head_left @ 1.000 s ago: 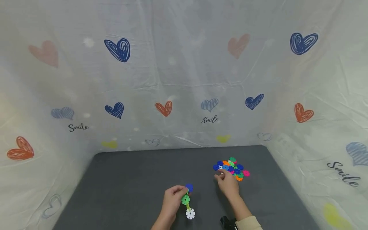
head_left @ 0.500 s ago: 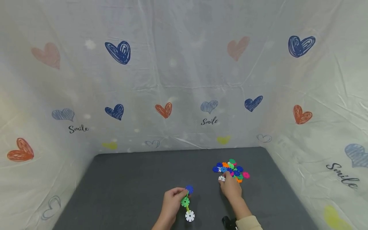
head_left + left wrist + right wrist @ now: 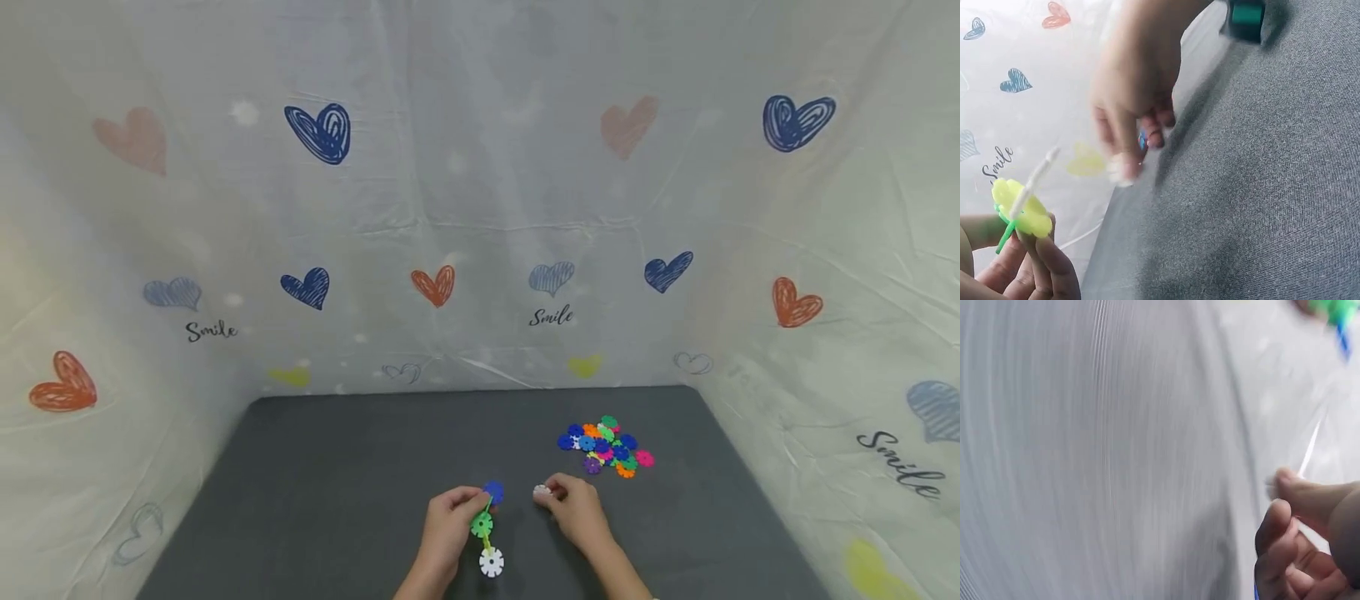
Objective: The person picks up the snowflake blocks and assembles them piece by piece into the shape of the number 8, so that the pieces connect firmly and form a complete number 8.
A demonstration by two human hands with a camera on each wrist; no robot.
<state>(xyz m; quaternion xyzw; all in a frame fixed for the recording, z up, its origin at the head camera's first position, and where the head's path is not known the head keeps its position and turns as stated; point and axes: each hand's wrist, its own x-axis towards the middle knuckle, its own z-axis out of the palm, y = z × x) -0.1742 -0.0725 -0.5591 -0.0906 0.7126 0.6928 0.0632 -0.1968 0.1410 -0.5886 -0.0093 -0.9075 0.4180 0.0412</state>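
My left hand (image 3: 447,529) pinches a chain of linked, notched plastic snowflake discs above the table. In it are a blue disc (image 3: 493,492) at the top, a green disc (image 3: 482,524) and a white disc (image 3: 491,562) at the lower end. A yellow disc (image 3: 1035,219) shows broadly in the left wrist view, with the white one edge-on beside it. To the right, my right hand (image 3: 579,510) pinches a loose white disc (image 3: 542,492) between thumb and finger, apart from the chain. Something blue (image 3: 1142,139) shows by its fingers; I cannot tell whether it is held.
A pile of multicoloured snowflake discs (image 3: 603,447) lies at the right rear of the dark grey table (image 3: 360,467). Behind and beside the table hangs a pale curtain (image 3: 480,192) printed with hearts. The right wrist view is blurred.
My right hand has taken the white disc from beside the pile and moved left and nearer with it. A purple disc now shows at the pile's front. The left hand stays nearly still.
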